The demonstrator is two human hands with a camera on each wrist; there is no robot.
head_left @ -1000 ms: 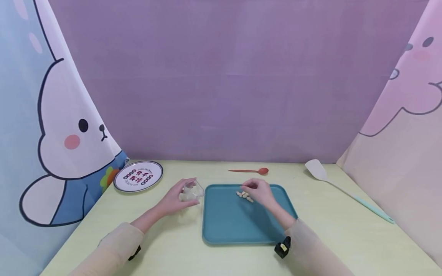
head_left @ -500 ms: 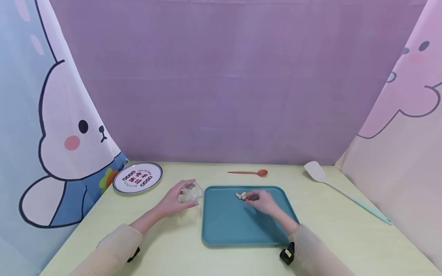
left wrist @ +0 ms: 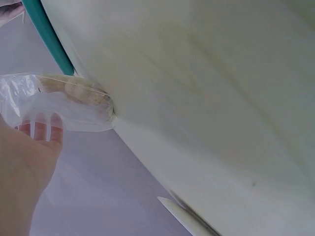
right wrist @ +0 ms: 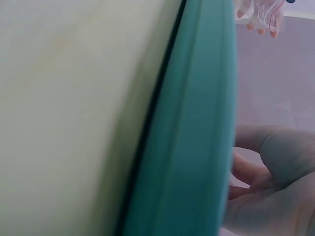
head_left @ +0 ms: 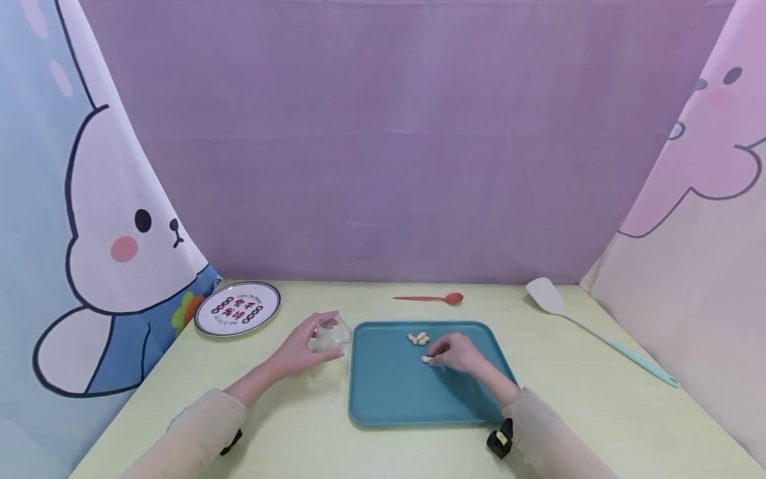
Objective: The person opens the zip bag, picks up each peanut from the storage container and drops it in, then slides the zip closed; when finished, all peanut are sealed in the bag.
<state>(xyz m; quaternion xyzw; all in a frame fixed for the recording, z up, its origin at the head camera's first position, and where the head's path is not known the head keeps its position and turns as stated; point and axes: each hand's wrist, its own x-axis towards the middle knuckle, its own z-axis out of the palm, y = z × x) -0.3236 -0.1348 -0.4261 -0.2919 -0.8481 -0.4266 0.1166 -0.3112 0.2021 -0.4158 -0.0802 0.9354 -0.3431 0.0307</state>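
Note:
My left hand (head_left: 302,346) grips a clear plastic bag (head_left: 332,334) just left of the teal tray (head_left: 389,392). Tan, peanut-like pieces (left wrist: 78,92) show through the end of the bag in the left wrist view. Over the tray, my right hand (head_left: 457,352) has its fingers curled, with a single peanut (head_left: 426,359) at the tips. A small cluster of several peanuts (head_left: 418,338) lies on the tray behind that hand. The tray's rim (right wrist: 202,123) hides the right fingertips in the right wrist view.
A white plate (head_left: 238,308) with red lettering stands at the back left. Behind the tray lies a red spoon (head_left: 427,299). To the right is a long spatula (head_left: 589,327) with a mint handle. A purple curtain (head_left: 383,146) closes off the back of the table.
My right hand has moved from above the cluster toward the near right, and one peanut now sits apart from the others at its fingertips. The left hand stays in place with the bag.

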